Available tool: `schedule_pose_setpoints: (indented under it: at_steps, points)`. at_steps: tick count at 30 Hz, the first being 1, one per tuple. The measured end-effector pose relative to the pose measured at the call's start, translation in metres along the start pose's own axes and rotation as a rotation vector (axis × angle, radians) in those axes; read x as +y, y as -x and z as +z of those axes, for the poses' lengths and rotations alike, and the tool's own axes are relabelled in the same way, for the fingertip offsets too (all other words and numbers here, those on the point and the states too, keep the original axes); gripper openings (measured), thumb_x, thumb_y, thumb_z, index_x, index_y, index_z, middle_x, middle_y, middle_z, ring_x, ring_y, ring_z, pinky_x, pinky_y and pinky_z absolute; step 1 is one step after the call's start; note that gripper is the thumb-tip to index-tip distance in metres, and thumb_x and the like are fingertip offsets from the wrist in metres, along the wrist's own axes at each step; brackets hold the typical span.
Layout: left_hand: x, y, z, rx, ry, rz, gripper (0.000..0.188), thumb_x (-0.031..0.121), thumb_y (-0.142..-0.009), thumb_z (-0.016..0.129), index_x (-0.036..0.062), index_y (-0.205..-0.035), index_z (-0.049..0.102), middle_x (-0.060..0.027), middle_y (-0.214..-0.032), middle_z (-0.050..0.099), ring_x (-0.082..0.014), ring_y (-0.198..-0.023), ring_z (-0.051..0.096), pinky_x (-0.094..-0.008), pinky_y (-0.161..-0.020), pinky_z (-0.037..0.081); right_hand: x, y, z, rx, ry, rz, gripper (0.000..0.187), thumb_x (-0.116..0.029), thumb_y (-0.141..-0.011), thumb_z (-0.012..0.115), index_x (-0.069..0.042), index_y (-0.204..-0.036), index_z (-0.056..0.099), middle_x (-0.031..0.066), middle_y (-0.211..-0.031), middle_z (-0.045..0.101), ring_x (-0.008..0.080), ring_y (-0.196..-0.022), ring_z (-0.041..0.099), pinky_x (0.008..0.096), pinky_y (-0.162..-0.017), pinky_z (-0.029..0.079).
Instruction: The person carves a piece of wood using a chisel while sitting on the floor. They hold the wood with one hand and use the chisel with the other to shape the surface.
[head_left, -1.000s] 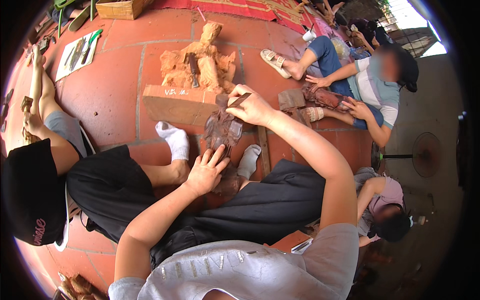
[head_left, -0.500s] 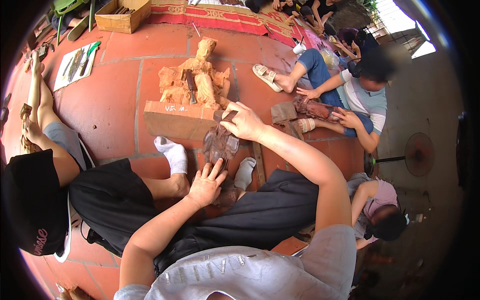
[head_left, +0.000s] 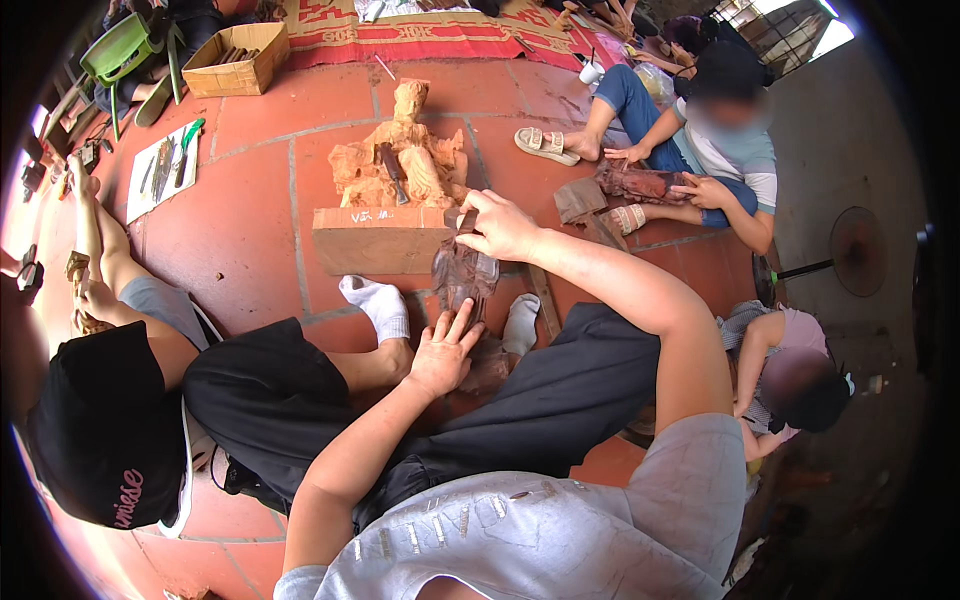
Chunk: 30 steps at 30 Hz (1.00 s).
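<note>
Pressing slightly spread fingers onto the dark carving (head_left: 465, 275), my left hand (head_left: 442, 358) seems to pin it down without wrapping round it. The carving slants away from me between the white-socked feet (head_left: 378, 305), which probably keeps its far end within easy reach. At that end of the carving, my right hand (head_left: 503, 228) has thumb and fingers pinched on a dark flat piece (head_left: 461, 219); from here I can't tell what it is. Just beyond the carving, a pale wooden statue (head_left: 408, 160) stands upright on its thick block (head_left: 375, 245), a chisel-like tool (head_left: 392, 173) leaning against it. Well to the carving's left, a white sheet (head_left: 143, 200) groups more tools, presumably to keep them together.
</note>
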<state>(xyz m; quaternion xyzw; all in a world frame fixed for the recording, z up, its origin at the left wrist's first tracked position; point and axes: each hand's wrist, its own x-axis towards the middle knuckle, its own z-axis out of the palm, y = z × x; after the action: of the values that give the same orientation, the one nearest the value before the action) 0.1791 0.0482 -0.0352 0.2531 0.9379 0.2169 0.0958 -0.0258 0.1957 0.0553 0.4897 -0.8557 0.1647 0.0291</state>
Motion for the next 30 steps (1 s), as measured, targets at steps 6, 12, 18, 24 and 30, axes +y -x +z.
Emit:
schedule_pose_setpoints:
  at_steps: [6,12,18,24,30]
  points:
    - [0.002,0.000,-0.002,0.005,-0.005,-0.017,0.072,0.022,-0.080,0.068,0.0204,-0.147,0.040,-0.0126,-0.162,0.010,-0.0381,-0.138,0.031,-0.0508,-0.105,0.037,0.012,-0.006,0.004,-0.048,0.051,-0.030,0.028,-0.027,-0.081,0.072,0.001,-0.078,0.066,0.0111,-0.091,0.054,0.0295,-0.090,0.056,0.0402,-0.081,0.049]
    - [0.008,0.001,0.000,-0.005,-0.061,-0.052,0.074,0.025,-0.080,0.071,0.0216,-0.147,0.039,-0.0140,-0.161,0.009,-0.0384,-0.138,0.030,-0.0494,-0.106,0.038,0.016,0.004,0.008,0.072,-0.068,-0.111,0.029,-0.026,-0.082,0.071,0.001,-0.082,0.063,0.0118,-0.090,0.054,0.0318,-0.091,0.058,0.0419,-0.079,0.049]
    - [0.010,0.001,0.003,0.057,-0.081,-0.054,0.074,0.024,-0.078,0.071,0.0212,-0.146,0.040,-0.0132,-0.161,0.009,-0.0371,-0.138,0.030,-0.0502,-0.104,0.039,0.026,-0.009,0.004,-0.037,0.014,-0.060,0.032,-0.028,-0.083,0.071,0.001,-0.080,0.058,0.0148,-0.090,0.059,0.0356,-0.086,0.062,0.0444,-0.076,0.051]
    - [0.020,-0.004,0.005,0.026,-0.120,-0.103,0.077,0.026,-0.077,0.072,0.0222,-0.146,0.039,-0.0136,-0.162,0.010,-0.0365,-0.139,0.030,-0.0514,-0.102,0.042,0.018,0.002,0.001,-0.124,0.063,-0.072,0.032,-0.029,-0.084,0.069,0.001,-0.094,0.069,0.0131,-0.108,0.057,0.0321,-0.103,0.059,0.0418,-0.089,0.050]
    - [0.017,-0.002,-0.003,0.021,-0.135,-0.102,0.077,0.028,-0.079,0.072,0.0231,-0.147,0.037,-0.0149,-0.161,0.010,-0.0387,-0.138,0.031,-0.0513,-0.104,0.041,0.020,-0.005,0.000,-0.060,0.076,-0.103,0.037,-0.029,-0.082,0.071,0.001,-0.102,0.065,0.0134,-0.102,0.056,0.0318,-0.099,0.060,0.0404,-0.087,0.050]
